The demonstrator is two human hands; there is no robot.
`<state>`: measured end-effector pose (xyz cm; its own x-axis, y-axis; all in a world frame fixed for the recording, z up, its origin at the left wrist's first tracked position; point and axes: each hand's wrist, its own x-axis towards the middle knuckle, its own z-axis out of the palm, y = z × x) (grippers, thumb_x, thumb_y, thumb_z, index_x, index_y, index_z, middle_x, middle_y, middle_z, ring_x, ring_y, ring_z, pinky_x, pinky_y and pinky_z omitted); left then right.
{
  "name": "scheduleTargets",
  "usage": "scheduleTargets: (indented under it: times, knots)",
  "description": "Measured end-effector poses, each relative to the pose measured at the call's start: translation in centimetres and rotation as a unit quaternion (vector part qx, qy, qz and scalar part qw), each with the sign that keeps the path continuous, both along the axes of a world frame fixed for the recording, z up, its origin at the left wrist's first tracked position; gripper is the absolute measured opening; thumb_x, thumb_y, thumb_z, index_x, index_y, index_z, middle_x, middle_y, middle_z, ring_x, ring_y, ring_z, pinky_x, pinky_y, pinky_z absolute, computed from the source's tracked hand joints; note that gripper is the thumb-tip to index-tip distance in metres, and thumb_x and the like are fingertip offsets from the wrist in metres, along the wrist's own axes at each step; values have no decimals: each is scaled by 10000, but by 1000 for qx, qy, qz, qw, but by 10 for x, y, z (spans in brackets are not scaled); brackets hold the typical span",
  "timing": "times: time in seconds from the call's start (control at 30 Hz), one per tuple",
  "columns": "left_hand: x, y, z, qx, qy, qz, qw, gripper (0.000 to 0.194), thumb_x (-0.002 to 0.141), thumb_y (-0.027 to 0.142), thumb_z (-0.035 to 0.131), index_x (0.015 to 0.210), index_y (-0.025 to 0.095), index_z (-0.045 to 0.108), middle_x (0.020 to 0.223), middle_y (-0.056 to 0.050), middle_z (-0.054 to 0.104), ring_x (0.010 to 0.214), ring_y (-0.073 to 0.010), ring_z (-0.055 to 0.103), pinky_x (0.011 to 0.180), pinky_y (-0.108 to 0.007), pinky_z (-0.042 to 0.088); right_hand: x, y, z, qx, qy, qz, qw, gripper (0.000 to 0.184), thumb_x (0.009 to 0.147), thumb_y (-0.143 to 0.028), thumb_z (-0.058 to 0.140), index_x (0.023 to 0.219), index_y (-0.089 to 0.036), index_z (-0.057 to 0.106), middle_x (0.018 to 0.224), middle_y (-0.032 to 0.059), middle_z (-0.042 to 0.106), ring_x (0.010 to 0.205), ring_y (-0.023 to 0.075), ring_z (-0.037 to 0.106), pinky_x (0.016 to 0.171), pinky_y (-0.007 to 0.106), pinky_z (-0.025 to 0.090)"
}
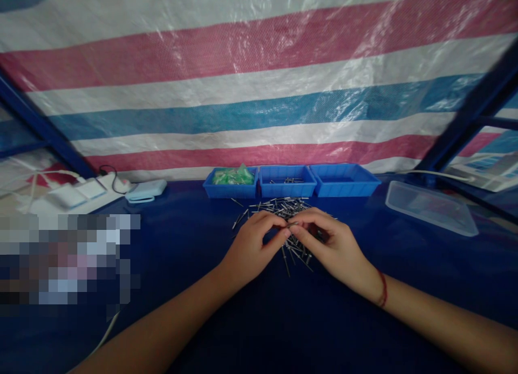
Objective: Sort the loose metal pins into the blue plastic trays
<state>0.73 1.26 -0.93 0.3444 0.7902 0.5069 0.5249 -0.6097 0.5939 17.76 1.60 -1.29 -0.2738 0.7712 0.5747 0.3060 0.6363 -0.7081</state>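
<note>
Both bare forearms are stretched across the dark blue table cloth [259, 320]. A thin grey metal pin [290, 224] is pinched between the fingertips of the left hand [251, 245] and right hand [328, 243], above a loose heap of pins [283, 206]; three blue plastic trays [291, 182] are lined up behind.

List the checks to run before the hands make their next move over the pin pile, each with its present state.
1. Both hands meet over the pile: left hand and right hand touch at the fingertips: ok.
2. A pin is pinched between the fingertips: too small to make out: cannot tell.
3. Pile of metal pins lies within reach on the blue table: ok.
4. Three blue bins stand behind the pile, left bin with green pieces, middle bin with a few pins: ok.
5. Right bin contents: none seen, but the view is shallow: cannot tell.
</note>
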Motion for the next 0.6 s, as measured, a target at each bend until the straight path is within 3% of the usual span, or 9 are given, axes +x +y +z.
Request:
scheduleTargets:
  times: [0.2, 0.6]
  knots:
    - [-1, -1, 1, 22, -32, 18, 999, 9, 827, 176, 575, 822, 173, 581, 784, -1, 601, 749, -131, 567, 706, -251, 438, 2, 1, -1, 9, -8, -1, 1000, 101, 836, -206, 568, 907, -208, 639, 802, 17, 606, 687, 132, 552, 613, 275, 449]
    - [-3, -4, 4, 24, -30, 26, 999, 39, 848, 209, 546, 859, 173, 558, 811, -11, 603, 773, -137, 575, 730, -261, 441, 2, 3, -1, 54, -79, 27, 995, 129, 871, -212, 521, 903, -206, 646, 873, 38, 638, 850, 169, 576, 763, 324, 457]
